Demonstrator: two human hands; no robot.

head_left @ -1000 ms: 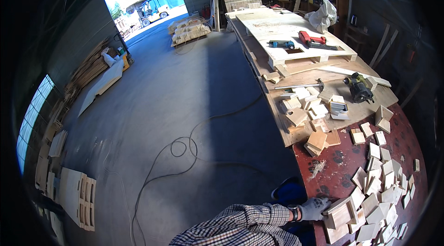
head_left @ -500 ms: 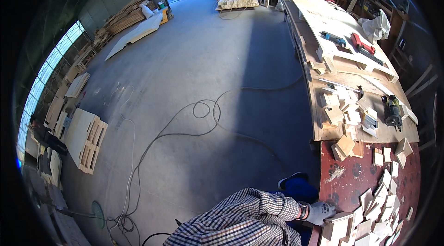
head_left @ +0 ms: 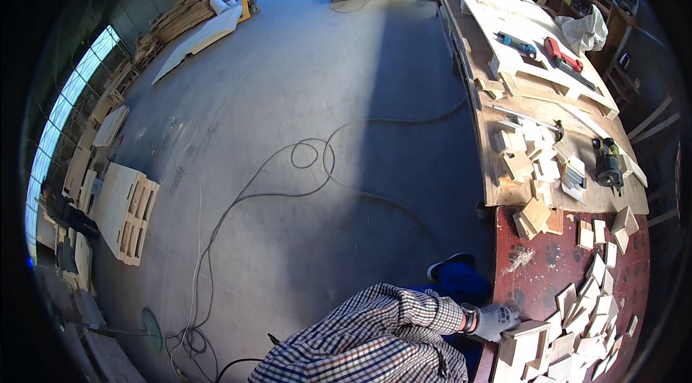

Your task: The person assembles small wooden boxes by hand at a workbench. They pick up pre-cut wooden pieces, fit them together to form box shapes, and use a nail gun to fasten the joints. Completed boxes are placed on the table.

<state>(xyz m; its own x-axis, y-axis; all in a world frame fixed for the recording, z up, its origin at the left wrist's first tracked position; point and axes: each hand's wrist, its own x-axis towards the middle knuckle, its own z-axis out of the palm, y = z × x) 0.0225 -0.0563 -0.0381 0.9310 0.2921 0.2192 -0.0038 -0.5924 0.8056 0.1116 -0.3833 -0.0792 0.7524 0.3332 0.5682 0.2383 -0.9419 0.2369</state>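
My left hand, in a grey work glove with a watch strap at the wrist, reaches across to the near left edge of the dark red tabletop. Its fingers are curled together beside the corner of an open wooden box-like piece; whatever lies inside them is hidden. Many small pale wood offcuts lie heaped to the right of that piece. A checkered sleeve covers the arm. No part of my right hand appears.
Beyond the red top, a long workbench carries wood blocks, a hammer, a dark power tool and a red nailer. Hoses loop over the floor. Pallets and a person are at left.
The whole view has tilted slightly, so the bench and floor sit higher and a little further left. My left hand stays beside the same wooden piece, its fingers still curled.
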